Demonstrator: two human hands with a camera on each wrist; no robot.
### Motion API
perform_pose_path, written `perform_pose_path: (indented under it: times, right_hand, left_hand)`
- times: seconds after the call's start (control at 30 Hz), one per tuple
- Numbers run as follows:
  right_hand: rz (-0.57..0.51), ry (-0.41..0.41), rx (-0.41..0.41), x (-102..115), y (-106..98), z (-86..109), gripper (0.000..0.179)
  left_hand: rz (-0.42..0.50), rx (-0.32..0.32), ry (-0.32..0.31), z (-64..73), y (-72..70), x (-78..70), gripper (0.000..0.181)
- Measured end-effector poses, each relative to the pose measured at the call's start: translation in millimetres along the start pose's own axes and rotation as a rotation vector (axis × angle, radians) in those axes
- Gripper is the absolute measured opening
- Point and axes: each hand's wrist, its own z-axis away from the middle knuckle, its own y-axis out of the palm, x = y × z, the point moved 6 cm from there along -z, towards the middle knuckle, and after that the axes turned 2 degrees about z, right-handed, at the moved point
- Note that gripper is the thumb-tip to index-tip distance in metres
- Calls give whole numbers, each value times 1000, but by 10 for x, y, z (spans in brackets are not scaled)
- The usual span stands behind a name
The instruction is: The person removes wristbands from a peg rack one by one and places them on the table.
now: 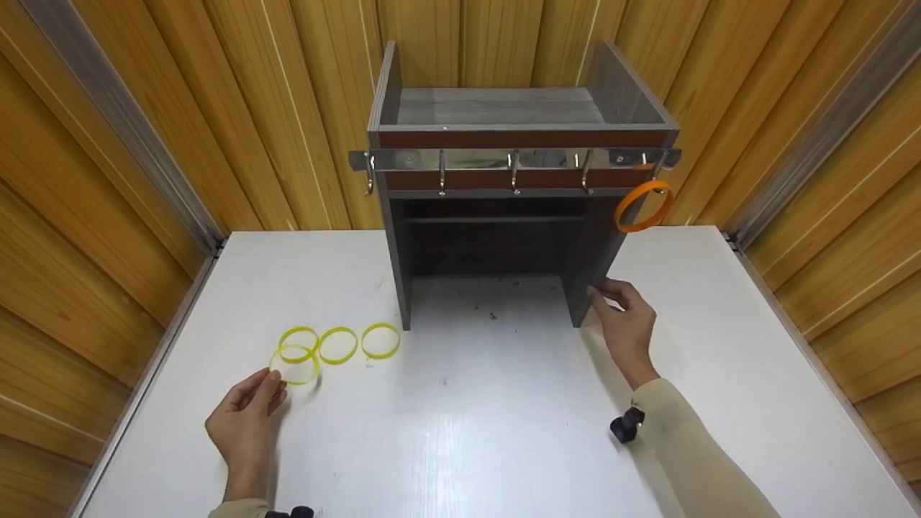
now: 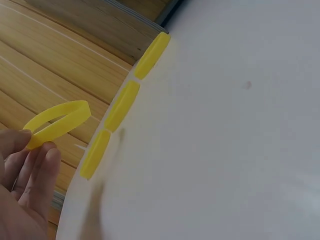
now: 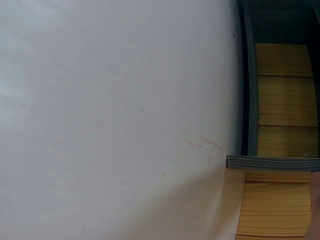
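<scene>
My left hand (image 1: pixel 245 414) pinches a yellow wristband (image 1: pixel 316 370) between thumb and fingers, raised above the white table at the left. In the left wrist view this wristband (image 2: pixel 65 120) is tilted in the fingertips. Behind it lie three more yellow wristbands (image 1: pixel 338 345) in a row on the table. At the right, my right hand (image 1: pixel 626 324) touches the outer side of the grey shelf's right panel (image 1: pixel 586 288) with its fingertips. Only a sliver of that hand (image 3: pixel 314 205) shows in the right wrist view. An orange wristband (image 1: pixel 644 206) hangs from the rightmost hook.
A grey wooden shelf (image 1: pixel 525 108) stands at the back of the table (image 1: pixel 446 432). Across its front runs a metal rail (image 1: pixel 478 160) with several hooks. Wood-panelled walls (image 1: pixel 288 108) enclose the table at the back and both sides.
</scene>
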Motion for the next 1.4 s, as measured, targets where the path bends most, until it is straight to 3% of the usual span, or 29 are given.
perform_pose_path:
  times: [0.2, 0.4, 0.7, 0.97, 1.13, 1.3, 1.4]
  right_hand:
    - [1, 7, 0, -8, 1, -5, 17]
    - [-11, -6, 12, 1, 17, 4, 18]
    - [-8, -2, 10, 307, 17, 80, 17]
    - [9, -5, 9, 360, 14, 93, 17]
    - [-6, -7, 0, 297, 18, 76, 17]
    - [-5, 11, -6, 52, 19, 20, 18]
    - [-2, 12, 1, -16, 22, 10, 17]
  left_hand:
    - [-40, -54, -84, -36, -100, 119, 36]
    - [-79, -69, -120, -24, -172, 195, 33]
    - [-178, -60, -130, -28, -199, 213, 30]
    - [-281, -62, -115, -40, -207, 202, 31]
    - [-384, -65, -56, -21, -196, 145, 30]
    - [-482, -89, 82, 47, -140, -16, 25]
    - [-467, -66, 148, 87, -74, -91, 25]
